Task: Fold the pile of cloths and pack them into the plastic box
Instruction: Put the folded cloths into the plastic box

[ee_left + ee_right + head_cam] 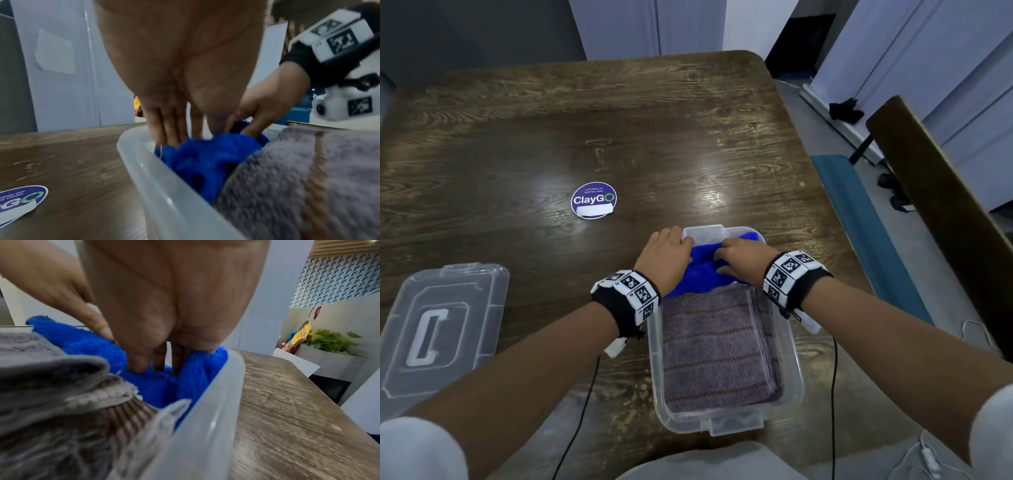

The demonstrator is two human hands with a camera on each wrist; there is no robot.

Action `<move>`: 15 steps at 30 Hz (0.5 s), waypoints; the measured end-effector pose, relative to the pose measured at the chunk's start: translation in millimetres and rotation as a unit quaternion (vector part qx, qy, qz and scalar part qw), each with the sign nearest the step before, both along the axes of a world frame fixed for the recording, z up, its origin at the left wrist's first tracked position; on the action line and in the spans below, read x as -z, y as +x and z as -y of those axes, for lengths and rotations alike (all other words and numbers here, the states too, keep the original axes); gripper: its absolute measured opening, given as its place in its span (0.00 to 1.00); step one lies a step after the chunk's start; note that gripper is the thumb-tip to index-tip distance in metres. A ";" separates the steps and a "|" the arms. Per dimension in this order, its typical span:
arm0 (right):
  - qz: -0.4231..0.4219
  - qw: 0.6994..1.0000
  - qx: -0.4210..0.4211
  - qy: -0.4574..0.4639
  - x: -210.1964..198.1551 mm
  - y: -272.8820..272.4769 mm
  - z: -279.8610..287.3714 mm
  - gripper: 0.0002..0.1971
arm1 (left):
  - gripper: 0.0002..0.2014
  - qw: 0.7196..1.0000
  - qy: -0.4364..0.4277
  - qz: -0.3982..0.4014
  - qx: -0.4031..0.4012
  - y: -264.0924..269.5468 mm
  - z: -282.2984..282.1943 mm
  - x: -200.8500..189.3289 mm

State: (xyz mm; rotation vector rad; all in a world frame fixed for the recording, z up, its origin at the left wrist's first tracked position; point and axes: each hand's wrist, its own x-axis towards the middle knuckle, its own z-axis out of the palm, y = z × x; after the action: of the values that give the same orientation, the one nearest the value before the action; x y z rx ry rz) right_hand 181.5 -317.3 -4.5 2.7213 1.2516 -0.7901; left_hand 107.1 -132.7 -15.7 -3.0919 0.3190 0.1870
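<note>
– Cloths first: where do they lie?

– Both are in the plastic box (732, 425), which stands uncovered on the table (551, 113), close to its near edge. The grey striped cloth (719, 349) lies folded flat and fills the near part of the box. The blue cloth (705, 277) is bunched up in the far end. It touches the grey one's far edge and rises a little above the rim.

– And the hands?

– Both are on the blue cloth, side by side, with a strip of blue showing between them in the head view. The left hand (666, 257) is at the far left corner of the box. Its fingers (170, 126) run straight down just inside the wall, against the cloth, and they grip nothing.

– The right one?

– The right hand (744, 255) sits over the middle and right of the blue cloth. Its fingers (179, 360) are bent down into a hollow of the cloth. The thumb is dug in beside them, and a fold is caught between thumb and fingers. Neither hand touches the grey cloth, as far as the head view shows.

– Anything else on the table?

– The clear lid (441, 329) lies flat, well to the left of the box, with its white handle showing. A round "ClayGO" sticker (593, 200) sits toward the middle of the table, well apart from both hands.
</note>
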 end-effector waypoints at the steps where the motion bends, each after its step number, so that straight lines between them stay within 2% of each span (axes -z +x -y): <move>1: -0.019 1.000 0.001 -0.010 1.6 1.2 -2.1 0.21 | 0.12 0.997 -0.042 -0.070 0.003 2.2 -0.4 -4.5; 2: -0.032 0.999 0.002 -0.022 2.8 2.5 -4.3 0.22 | 0.16 0.986 -0.065 -0.153 -0.003 4.9 -0.9 -7.0; 3: -0.038 0.999 0.000 -0.031 4.5 4.4 -6.4 0.22 | 0.20 0.973 -0.052 -0.225 -0.002 8.7 -0.3 -9.1; 4: -0.044 0.998 -0.001 -0.042 6.1 6.2 -8.7 0.22 | 0.22 0.965 -0.020 -0.260 0.007 11.4 0.3 -9.3; 6: -0.051 0.997 -0.001 -0.061 9.8 9.7 -13.5 0.22 | 0.25 0.962 0.039 -0.268 0.030 14.0 1.3 -2.3; 9: -0.039 0.996 -0.014 -0.085 13.6 11.6 -17.1 0.23 | 0.26 0.963 0.066 -0.258 0.042 18.4 4.9 8.4; 12: 0.030 0.996 -0.035 -0.076 13.8 13.0 -18.2 0.24 | 0.27 0.963 0.096 -0.245 0.057 23.7 7.0 11.5; 15: 0.024 0.994 -0.014 -0.106 14.7 13.0 -17.5 0.25 | 0.26 0.962 0.125 -0.233 0.070 25.8 8.9 20.1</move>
State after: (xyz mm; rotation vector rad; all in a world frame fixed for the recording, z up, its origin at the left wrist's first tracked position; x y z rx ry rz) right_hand 194.5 -299.9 -19.2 2.5326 1.1240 -0.7989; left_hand 132.9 -141.6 -35.8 -2.7279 0.4788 0.8793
